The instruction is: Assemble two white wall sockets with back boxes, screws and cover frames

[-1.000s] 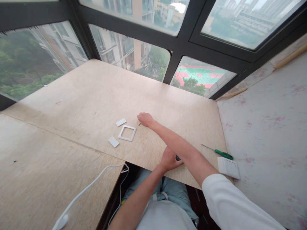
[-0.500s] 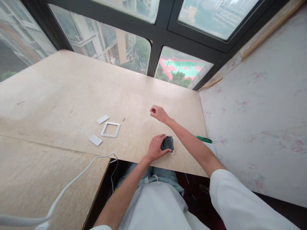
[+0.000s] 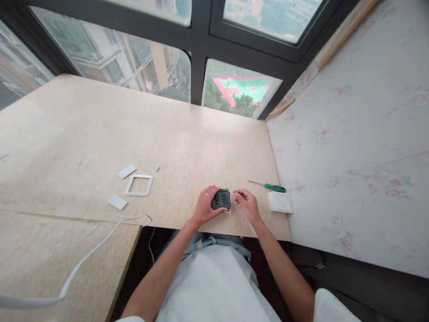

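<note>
left hand – clasps the dark module at the counter's near edge | right hand – fingertips pinched just beside it (contents too small to tell) | progress: module looks stripped; white frame and cover plates lie well apart, screwdriver untouched

No legible text (anywhere in view)

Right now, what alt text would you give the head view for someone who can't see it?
A person's left hand holds a dark socket module at the near edge of a wooden table, while the right hand pinches its fingers beside it. A green screwdriver and white socket plate lie to the right; a white frame lies to the left.
</note>
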`<state>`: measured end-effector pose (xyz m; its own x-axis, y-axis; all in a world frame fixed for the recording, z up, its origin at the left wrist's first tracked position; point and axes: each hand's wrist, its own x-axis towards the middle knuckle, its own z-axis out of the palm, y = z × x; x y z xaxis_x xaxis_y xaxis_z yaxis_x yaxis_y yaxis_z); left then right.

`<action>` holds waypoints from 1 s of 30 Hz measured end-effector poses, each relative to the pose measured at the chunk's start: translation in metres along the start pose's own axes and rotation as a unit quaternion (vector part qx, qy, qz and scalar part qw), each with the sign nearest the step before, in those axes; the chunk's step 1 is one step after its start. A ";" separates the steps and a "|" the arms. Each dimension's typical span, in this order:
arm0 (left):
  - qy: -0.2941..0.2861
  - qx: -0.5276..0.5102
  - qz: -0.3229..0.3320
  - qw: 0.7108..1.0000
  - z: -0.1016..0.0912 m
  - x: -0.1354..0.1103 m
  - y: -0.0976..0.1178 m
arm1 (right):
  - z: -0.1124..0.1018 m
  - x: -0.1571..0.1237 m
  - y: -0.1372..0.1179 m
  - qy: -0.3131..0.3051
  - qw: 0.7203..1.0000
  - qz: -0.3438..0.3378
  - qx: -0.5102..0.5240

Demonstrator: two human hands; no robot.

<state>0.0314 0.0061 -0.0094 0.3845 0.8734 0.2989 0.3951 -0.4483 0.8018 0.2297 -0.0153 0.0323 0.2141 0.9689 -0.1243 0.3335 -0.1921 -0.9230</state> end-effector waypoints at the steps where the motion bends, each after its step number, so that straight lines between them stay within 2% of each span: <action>1: -0.002 0.001 0.003 1.000 0.000 0.000 0.000 | 0.004 -0.007 0.003 0.010 1.000 0.005 0.017; 5: -0.019 0.003 0.025 1.000 -0.001 0.001 -0.002 | 0.019 -0.024 0.011 0.063 0.995 0.014 0.075; 11: -0.051 -0.018 0.020 0.998 -0.005 0.004 -0.003 | 0.032 -0.027 0.024 0.127 0.981 0.010 0.146; 17: -0.095 -0.059 0.023 0.993 -0.011 0.006 -0.010 | 0.034 -0.028 0.027 0.116 0.975 -0.024 0.190; 22: -0.138 -0.067 0.031 0.988 -0.022 0.010 -0.012 | 0.034 -0.031 0.029 0.105 0.974 -0.066 0.187; 30: -0.144 -0.057 0.067 0.986 -0.027 0.014 -0.013 | 0.036 -0.034 0.032 0.067 0.981 -0.134 0.123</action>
<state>0.0090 0.0292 -0.0012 0.6541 0.7106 0.2591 0.2353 -0.5167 0.8232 0.2005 -0.0485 -0.0059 0.2735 0.9470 0.1687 0.1667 0.1261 -0.9779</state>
